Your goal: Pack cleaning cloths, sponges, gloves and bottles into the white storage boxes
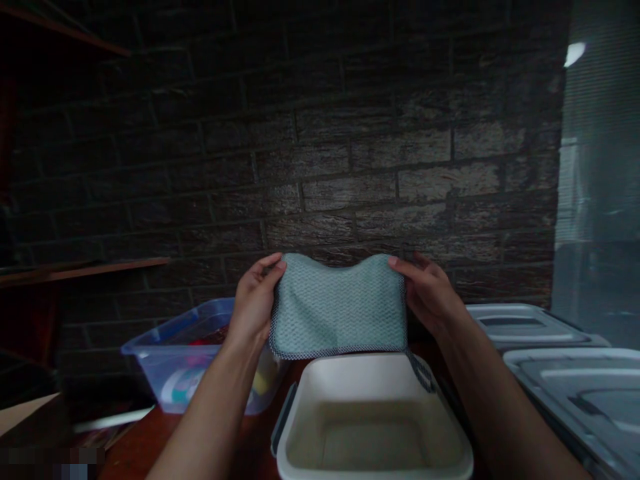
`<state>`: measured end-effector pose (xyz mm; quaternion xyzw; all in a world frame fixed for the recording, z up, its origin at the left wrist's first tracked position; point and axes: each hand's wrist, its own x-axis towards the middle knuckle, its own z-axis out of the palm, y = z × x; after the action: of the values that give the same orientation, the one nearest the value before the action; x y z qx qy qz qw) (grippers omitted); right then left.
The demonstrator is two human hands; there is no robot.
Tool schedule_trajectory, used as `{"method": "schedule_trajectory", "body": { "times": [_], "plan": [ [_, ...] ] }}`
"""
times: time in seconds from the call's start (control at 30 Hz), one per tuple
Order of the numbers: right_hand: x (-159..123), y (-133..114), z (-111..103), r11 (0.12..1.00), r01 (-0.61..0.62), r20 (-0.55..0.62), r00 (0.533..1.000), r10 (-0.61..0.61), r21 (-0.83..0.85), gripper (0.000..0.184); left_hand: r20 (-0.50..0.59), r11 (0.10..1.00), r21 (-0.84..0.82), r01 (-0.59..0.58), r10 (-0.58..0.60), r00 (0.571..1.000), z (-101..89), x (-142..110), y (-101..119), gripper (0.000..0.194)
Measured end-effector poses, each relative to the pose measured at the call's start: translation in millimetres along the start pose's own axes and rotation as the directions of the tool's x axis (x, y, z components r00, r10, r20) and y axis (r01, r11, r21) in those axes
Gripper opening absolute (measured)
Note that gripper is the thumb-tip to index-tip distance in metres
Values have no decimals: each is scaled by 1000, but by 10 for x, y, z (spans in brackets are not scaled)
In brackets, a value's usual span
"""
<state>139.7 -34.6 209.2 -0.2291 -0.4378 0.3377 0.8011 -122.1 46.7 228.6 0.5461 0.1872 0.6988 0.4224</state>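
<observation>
A light teal textured cleaning cloth (340,310) with a dark checked edge hangs folded between my two hands. My left hand (255,293) pinches its upper left corner, thumb in front. At the upper right corner, my right hand (430,290) grips it the same way. A dark loop dangles from the cloth's lower right corner over the rim of a white plastic bin (370,460). The bin stands below the cloth, with its inside in view and a dark latch on its left side.
Left of my hands, a clear blue-tinted tub (150,360) holds several items, partly hidden by my forearm. Two grey-white lids (580,373) lie at the right. A brick wall (325,167) rises behind the wooden table (130,447). Wooden shelves (90,270) jut in from the left.
</observation>
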Motion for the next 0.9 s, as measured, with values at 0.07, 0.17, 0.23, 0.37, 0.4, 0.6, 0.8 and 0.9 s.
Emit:
{"method": "schedule_trajectory", "body": {
  "times": [0.07, 0.17, 0.23, 0.37, 0.4, 0.6, 0.8, 0.9],
  "plan": [
    [-64, -17, 76, 996, 20, 55, 998, -25, 87, 138, -70, 999, 24, -45, 46, 996, 1, -4, 21, 52],
    [-76, 8, 58, 998, 58, 121, 991, -56, -16, 135, -61, 995, 55, -86, 89, 994, -20, -7, 41, 41],
    [-28, 43, -28, 987, 67, 100, 994, -52, -147, 114, -47, 994, 62, -95, 98, 994, -42, 2, 41, 32],
    [91, 99, -205, 898, 90, 51, 996, -75, -431, 73, -58, 987, 112, -117, 124, 991, -94, 52, 13, 33],
    [107, 102, -227, 865, 105, 50, 994, -93, -491, 62, -55, 982, 133, -132, 140, 989, -108, 68, 5, 33],
    [64, 2, -165, 872, 142, 57, 990, -131, -468, 35, 39, 951, 271, -150, 145, 989, -201, 118, -8, 32],
    [33, -93, -139, 946, 11, 99, 995, 23, -325, 53, 301, 909, 416, 27, -166, 939, -319, 104, 31, 56],
    [63, -88, -208, 879, 75, 68, 997, -48, -471, 40, 345, 893, 449, 21, -195, 918, -351, 98, 44, 41]
  ]
}}
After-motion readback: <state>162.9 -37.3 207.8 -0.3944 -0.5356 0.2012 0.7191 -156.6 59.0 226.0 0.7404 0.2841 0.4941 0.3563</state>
